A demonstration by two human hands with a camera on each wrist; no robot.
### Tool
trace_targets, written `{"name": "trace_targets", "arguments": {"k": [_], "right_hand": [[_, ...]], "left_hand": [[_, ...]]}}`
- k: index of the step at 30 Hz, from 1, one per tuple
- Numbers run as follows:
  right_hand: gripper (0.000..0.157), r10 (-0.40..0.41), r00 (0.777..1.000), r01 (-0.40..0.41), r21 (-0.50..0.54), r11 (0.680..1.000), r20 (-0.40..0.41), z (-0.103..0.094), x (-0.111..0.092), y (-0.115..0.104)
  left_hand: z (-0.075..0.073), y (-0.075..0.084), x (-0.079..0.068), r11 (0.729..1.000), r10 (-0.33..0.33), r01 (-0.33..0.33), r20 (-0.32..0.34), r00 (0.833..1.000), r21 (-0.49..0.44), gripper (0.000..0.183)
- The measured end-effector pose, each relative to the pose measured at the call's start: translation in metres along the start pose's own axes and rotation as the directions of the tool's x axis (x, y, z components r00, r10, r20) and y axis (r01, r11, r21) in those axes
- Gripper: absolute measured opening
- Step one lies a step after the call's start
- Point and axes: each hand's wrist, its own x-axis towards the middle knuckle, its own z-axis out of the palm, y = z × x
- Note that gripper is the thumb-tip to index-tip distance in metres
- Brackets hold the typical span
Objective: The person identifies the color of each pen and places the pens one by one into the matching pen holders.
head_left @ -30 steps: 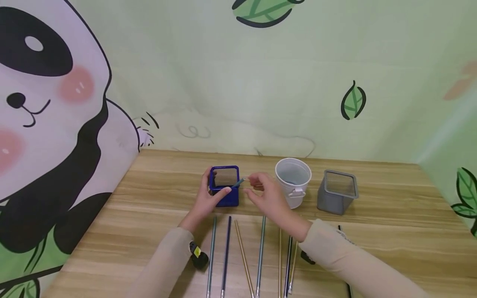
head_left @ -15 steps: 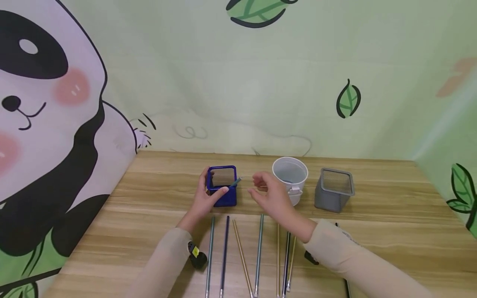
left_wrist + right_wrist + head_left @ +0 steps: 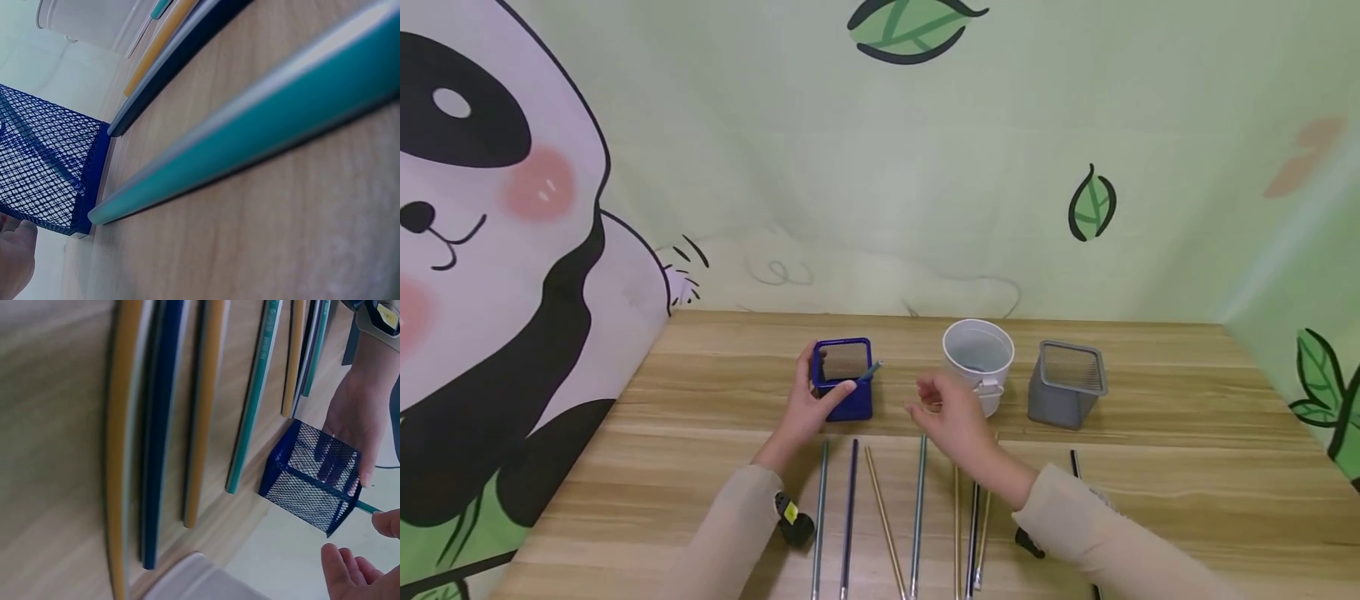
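My left hand (image 3: 805, 414) grips the blue mesh pen holder (image 3: 853, 406), with the thumb at its front rim and the fingers round its left side. A teal pencil (image 3: 872, 372) leans inside, its end sticking out over the right rim. In the right wrist view, this pencil (image 3: 367, 507) pokes out near my right thumb. My right hand (image 3: 958, 418) hovers between the blue holder and the white bucket (image 3: 951, 369), fingers loosely bent and holding nothing. Through the mesh in the left wrist view, the holder (image 3: 47, 162) shows the slanting pencil.
A grey mesh pen holder (image 3: 1060, 408) stands right of the bucket. Several pencils lie in front, among them a teal pencil (image 3: 820, 517), a dark blue pencil (image 3: 849, 517) and a gold pencil (image 3: 886, 521). A black pencil (image 3: 1073, 462) lies partly under the right sleeve.
My right fingertips were at the teal pencil's upper end; now they are apart from it, further right and lower. My left hand keeps its grip on the blue holder.
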Motion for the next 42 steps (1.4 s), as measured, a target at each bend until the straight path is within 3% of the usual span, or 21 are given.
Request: {"name": "trace_targets", "arguments": {"k": [13, 20, 23, 28, 36, 39, 42], "right_hand": [[0.023, 0.072, 0.997, -0.067, -0.123, 0.990, 0.036, 0.007, -0.015, 0.018], [0.021, 0.128, 0.989, -0.108, -0.229, 0.967, 0.073, 0.009, -0.022, 0.025], [0.026, 0.177, 0.978, -0.147, -0.247, 0.958, 0.106, 0.011, -0.023, 0.027], [0.047, 0.207, 0.967, -0.161, -0.276, 0.948, 0.149, 0.013, -0.024, 0.029], [0.043, 0.188, 0.966, -0.126, -0.312, 0.942, 0.178, 0.015, -0.024, 0.031], [0.035, 0.235, 0.955, -0.171, -0.311, 0.935, 0.181, 0.018, -0.023, 0.032], [0.030, 0.329, 0.921, -0.270, -0.266, 0.925, 0.209, 0.020, -0.022, 0.034]], "left_hand": [[0.000, 0.000, 0.000, 1.000, 0.009, -0.009, 0.002, 1.000, 0.013, 0.086], [0.001, 0.023, -0.008, 1.000, -0.011, 0.011, 0.024, 1.000, -0.005, 0.084], [0.000, 0.015, -0.005, 1.000, -0.016, 0.016, 0.015, 1.000, -0.010, 0.084], [-0.001, 0.002, 0.000, 1.000, 0.003, -0.003, 0.002, 1.000, 0.023, 0.085], [-0.001, 0.000, 0.000, 1.000, 0.005, -0.005, -0.006, 1.000, 0.027, 0.085], [-0.001, 0.000, 0.000, 1.000, -0.001, 0.001, -0.006, 1.000, 0.031, 0.085], [-0.001, 0.000, -0.001, 1.000, 0.000, 0.000, -0.008, 1.000, 0.029, 0.085]]}}
